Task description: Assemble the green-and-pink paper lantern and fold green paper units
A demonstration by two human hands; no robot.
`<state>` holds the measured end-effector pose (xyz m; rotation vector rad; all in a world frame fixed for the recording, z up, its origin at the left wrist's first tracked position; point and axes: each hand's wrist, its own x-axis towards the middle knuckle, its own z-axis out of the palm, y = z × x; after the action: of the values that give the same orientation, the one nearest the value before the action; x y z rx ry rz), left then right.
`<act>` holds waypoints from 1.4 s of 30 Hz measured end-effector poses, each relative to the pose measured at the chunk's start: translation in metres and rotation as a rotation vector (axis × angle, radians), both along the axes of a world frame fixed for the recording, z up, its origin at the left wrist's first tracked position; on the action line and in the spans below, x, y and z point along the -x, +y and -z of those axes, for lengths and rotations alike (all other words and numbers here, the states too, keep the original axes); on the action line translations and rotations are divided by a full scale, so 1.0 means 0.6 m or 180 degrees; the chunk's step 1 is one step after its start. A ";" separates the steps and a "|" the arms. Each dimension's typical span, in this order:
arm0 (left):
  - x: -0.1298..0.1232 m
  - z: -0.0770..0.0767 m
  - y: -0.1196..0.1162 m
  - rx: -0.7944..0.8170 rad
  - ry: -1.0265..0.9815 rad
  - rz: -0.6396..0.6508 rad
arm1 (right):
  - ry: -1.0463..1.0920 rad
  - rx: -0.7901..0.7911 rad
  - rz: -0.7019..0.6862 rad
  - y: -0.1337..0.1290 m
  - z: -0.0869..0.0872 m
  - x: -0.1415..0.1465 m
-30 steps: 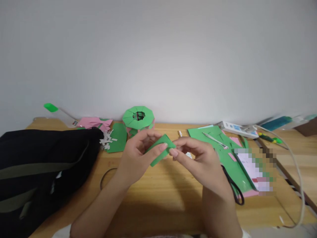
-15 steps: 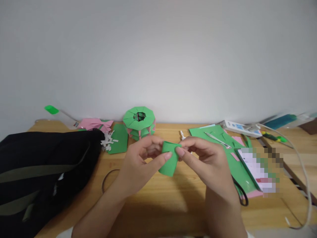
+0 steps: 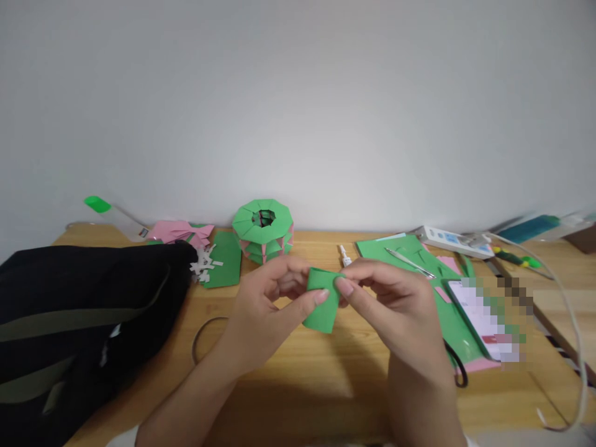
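The green paper piece (image 3: pixel 322 313) has swung from a slant a second ago to nearly upright now, and both hands have drifted slightly to the right. In close: the left hand (image 3: pixel 265 310) pinches it, thumb flat across the front, the backing fingers mostly lost behind the sheet. The right hand (image 3: pixel 395 304) nips the upper right corner between thumb and forefinger, its other fingers curled and partly hidden. A fold shows along the top edge; how many layers, we can't tell.

So the piece is up between the hands, in front of the wooden table (image 3: pixel 302 391). Just beyond, a white tube (image 3: pixel 344 256) pokes up, its lower end covered by the right hand. Farther back sits a green-and-pink paper ring (image 3: pixel 263 234), the inside of its hole dim. To its left, a green sheet (image 3: pixel 228 264) with white scraps (image 3: pixel 201 267) at its edge, and pink pieces (image 3: pixel 174 231) behind.

Over right, green sheets (image 3: pixel 449 320) carry a silver pen (image 3: pixel 410 262) and a phone (image 3: pixel 475 320), its right side blurred into blocks. A black loop (image 3: pixel 462 374) vanishes behind the right wrist. Far left, a black cloth bag (image 3: pixel 93 292) runs out of view.
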<state>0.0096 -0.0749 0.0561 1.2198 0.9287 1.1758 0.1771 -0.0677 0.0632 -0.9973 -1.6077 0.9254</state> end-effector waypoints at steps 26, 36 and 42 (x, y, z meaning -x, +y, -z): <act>0.003 -0.001 0.006 0.0109 0.0137 -0.0638 | -0.0211 -0.0229 0.0164 -0.006 0.002 0.002; 0.001 -0.004 0.003 0.0429 -0.0268 -0.0545 | 0.0008 -0.0147 0.0225 -0.008 -0.003 -0.004; 0.001 0.005 0.008 0.0450 -0.0449 -0.0396 | 0.0050 -0.0052 0.0016 0.000 -0.006 -0.010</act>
<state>0.0092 -0.0700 0.0531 0.9651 0.9750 1.2556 0.1828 -0.0678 0.0667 -0.9800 -1.5966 0.9133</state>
